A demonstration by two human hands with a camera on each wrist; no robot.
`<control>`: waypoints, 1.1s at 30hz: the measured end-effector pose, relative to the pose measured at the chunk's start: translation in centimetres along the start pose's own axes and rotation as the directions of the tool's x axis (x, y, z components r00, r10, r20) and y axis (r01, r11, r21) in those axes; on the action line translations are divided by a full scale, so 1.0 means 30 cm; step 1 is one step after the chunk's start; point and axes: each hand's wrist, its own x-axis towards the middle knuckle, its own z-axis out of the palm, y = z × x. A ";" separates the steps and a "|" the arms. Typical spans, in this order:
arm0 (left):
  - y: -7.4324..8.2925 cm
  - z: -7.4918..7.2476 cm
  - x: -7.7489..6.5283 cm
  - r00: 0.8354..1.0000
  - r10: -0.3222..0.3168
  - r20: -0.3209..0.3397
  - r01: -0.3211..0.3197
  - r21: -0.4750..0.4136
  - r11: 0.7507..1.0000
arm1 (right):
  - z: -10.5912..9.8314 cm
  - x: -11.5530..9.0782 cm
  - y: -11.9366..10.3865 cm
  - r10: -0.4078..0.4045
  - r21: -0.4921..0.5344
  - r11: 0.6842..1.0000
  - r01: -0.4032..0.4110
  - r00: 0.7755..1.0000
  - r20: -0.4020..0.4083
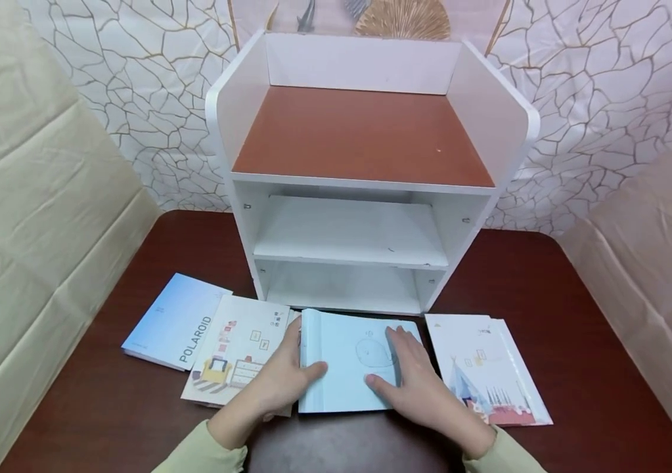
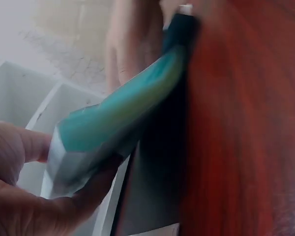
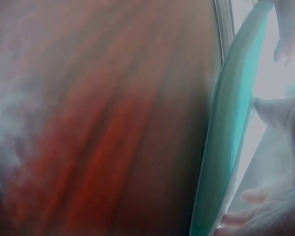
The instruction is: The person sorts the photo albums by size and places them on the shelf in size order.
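Note:
A light blue book with a thin line drawing on its cover lies in front of the white shelf unit, its spine to the left. My left hand grips the spine edge, thumb on the cover and fingers round the side. In the left wrist view the book is held between thumb and fingers at its spine end, tilted up from the table. On the cover's right part rests my right hand, thumb and fingers spread apart. The right wrist view shows that thumb against the book.
The white shelf unit with a brown top stands behind. To the left lie a blue book marked POLAROID and an illustrated cream book overlapping it. More illustrated books lie at the right on the dark red table.

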 end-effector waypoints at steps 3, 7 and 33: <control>0.002 0.011 -0.013 0.998 0.048 -0.048 -0.047 0.019 0.999 | -0.010 -0.003 -0.005 0.005 0.001 1.000 -0.005 1.000 0.013; 0.033 0.009 -0.030 0.987 0.116 -0.110 -0.127 -0.099 0.987 | -0.045 -0.014 -0.019 0.022 0.053 0.998 -0.021 1.000 -0.017; 0.188 -0.093 -0.134 0.804 0.528 -0.274 -0.589 -0.245 0.770 | -0.153 -0.037 -0.134 0.046 0.664 0.732 0.150 0.962 -0.268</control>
